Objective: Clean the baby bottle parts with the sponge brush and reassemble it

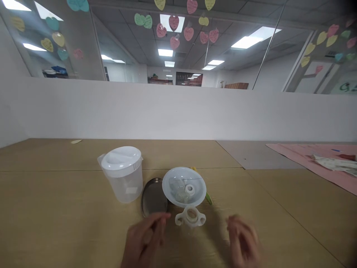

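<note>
A translucent bottle [191, 217] with a two-handled ring at its top stands between my hands, touched by neither. My left hand [147, 238] is left of it, near a dark metal tray [154, 199]; its fingers look bent, with nothing visible between them. My right hand [243, 240] hovers to the right, fingers curled together and blurred, so any small item in them is hidden. Just behind the bottle, a white bowl [168, 185] holds clear plastic parts [178, 186] and a white ring [190, 190].
A lidded translucent pitcher [125, 182] stands left of the tray. Behind the bowl's right side lies a yellow and green object [208, 198]. A pink sheet [295, 154] with cloth-like items is at the far right. A low white wall [178, 115] borders the table's back.
</note>
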`<act>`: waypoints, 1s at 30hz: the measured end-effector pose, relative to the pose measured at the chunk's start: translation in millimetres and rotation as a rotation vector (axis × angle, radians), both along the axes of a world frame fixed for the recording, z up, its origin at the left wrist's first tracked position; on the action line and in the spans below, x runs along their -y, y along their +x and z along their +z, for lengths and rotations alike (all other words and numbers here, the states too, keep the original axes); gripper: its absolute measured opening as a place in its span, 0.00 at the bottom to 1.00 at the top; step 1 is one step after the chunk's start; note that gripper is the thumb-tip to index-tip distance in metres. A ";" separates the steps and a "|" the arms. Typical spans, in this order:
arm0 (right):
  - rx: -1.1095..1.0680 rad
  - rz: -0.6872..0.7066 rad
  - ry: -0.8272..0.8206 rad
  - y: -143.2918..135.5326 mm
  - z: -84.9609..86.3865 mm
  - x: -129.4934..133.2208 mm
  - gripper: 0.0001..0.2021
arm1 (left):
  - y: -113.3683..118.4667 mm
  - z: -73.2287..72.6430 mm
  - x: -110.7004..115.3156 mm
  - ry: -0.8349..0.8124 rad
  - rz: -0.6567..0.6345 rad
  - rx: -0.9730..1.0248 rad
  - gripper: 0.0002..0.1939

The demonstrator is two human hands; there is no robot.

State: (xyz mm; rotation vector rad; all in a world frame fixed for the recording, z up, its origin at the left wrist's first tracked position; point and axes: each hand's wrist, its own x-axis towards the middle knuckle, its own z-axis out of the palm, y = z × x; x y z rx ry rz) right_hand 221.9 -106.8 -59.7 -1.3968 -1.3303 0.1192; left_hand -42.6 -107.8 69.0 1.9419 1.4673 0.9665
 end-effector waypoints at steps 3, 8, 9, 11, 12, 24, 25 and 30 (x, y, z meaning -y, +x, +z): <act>-0.394 -0.216 0.181 18.4 33.9 -68.7 0.14 | 33.5 25.8 -41.9 0.081 -0.067 -0.257 0.18; -0.331 -0.182 -0.118 28.6 29.3 -131.4 0.18 | 71.9 27.7 -104.1 -0.005 -0.307 -0.864 0.20; -0.305 -0.198 -0.156 29.0 19.3 -135.5 0.18 | 75.0 23.1 -111.5 -0.013 -0.325 -0.907 0.20; -0.231 -0.190 -0.236 28.3 -0.8 -139.2 0.18 | 79.3 12.9 -122.4 -0.027 -0.324 -0.955 0.18; -0.192 -0.164 -0.261 27.3 -8.4 -140.0 0.18 | 81.3 8.1 -126.6 -0.038 -0.317 -0.970 0.17; 0.049 0.160 -0.258 13.2 -12.0 -140.2 0.16 | 97.3 -4.1 -141.9 -0.163 -0.339 -0.945 0.14; 0.048 0.162 -0.253 14.2 -14.9 -140.4 0.16 | 96.0 -4.2 -141.3 -0.172 -0.330 -0.915 0.14; 0.036 0.144 -0.246 18.4 -25.3 -142.3 0.16 | 90.5 -7.4 -142.2 -0.143 -0.309 -0.793 0.16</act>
